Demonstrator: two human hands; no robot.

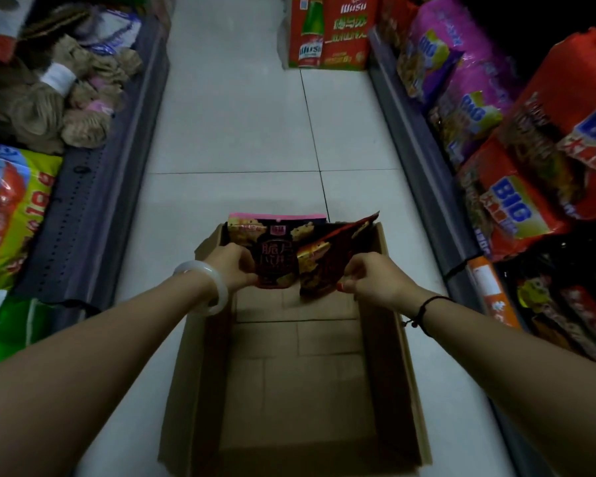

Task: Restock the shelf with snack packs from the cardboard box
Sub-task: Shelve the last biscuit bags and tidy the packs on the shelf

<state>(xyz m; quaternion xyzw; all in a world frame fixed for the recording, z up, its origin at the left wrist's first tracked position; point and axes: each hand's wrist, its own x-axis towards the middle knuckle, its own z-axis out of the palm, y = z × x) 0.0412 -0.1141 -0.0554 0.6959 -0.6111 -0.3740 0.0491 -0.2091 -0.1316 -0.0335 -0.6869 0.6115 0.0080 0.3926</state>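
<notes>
An open cardboard box (389,339) sits on the tiled aisle floor below me, its bottom mostly bare. At its far end my left hand (229,266) grips a dark snack pack (276,249) with a pink top edge and gold cracker pictures. Beside it, my right hand (369,280) pinches the lower edge of a second dark red snack pack (327,259), tilted to the right. The two packs overlap slightly over the box's far end. A white bangle circles my left wrist, a black cord my right.
Shelves flank the aisle. The right shelf (413,139) carries red and pink "BIG" noodle multipacks (516,187). The left shelf (93,187) holds plush toys and colourful bags. Red drink cartons (327,32) stand on the floor at the aisle's far end.
</notes>
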